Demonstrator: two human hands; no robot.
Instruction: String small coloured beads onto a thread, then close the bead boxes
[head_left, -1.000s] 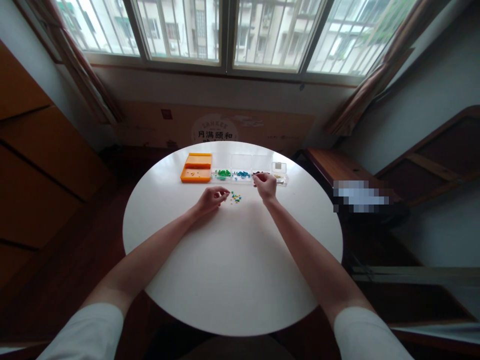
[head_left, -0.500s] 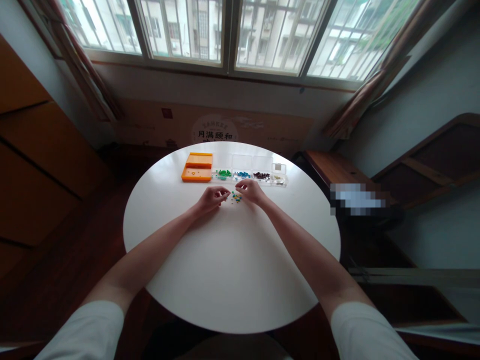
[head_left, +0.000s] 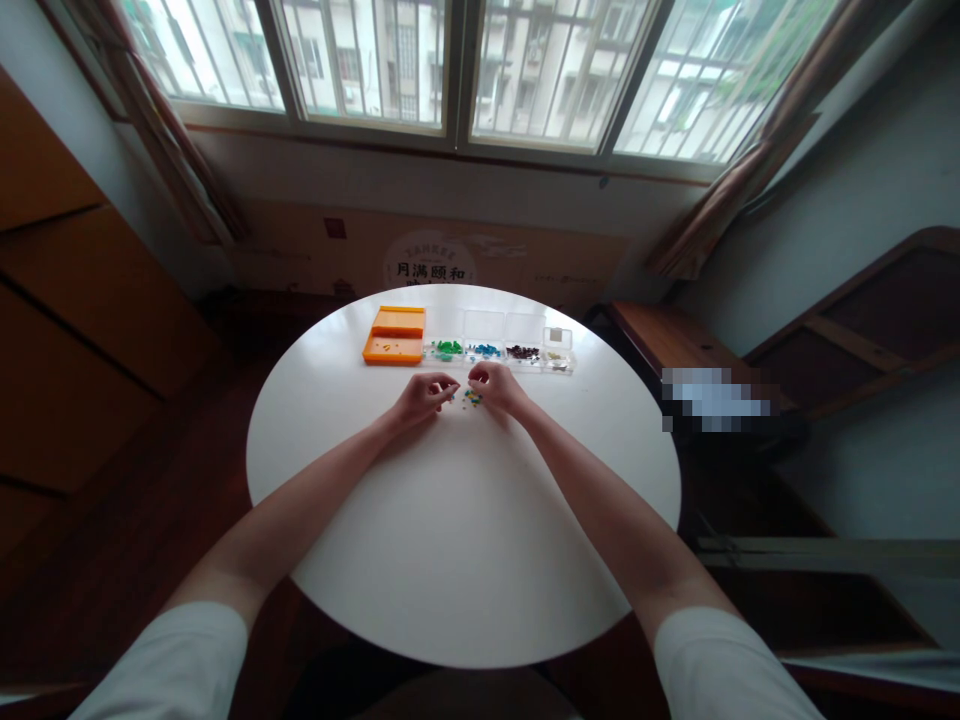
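Observation:
A small heap of coloured beads (head_left: 471, 397) lies on the round white table (head_left: 465, 540), between my two hands. My left hand (head_left: 424, 395) rests on the table just left of the heap, fingers pinched together; what they hold is too small to see. My right hand (head_left: 495, 386) sits just right of the heap with its fingertips curled and pinched over the beads. Behind the hands stands a clear compartment box (head_left: 501, 350) with green, blue, dark and pale beads in separate cells.
An orange tray (head_left: 394, 336) lies at the left end of the clear box. Windows and curtains fill the back wall. A wooden cabinet stands at the left, and a low wooden bench (head_left: 675, 340) at the right.
My right hand drew back from the dark-bead cell of the box to the bead heap and pinched there. My left hand stayed in place.

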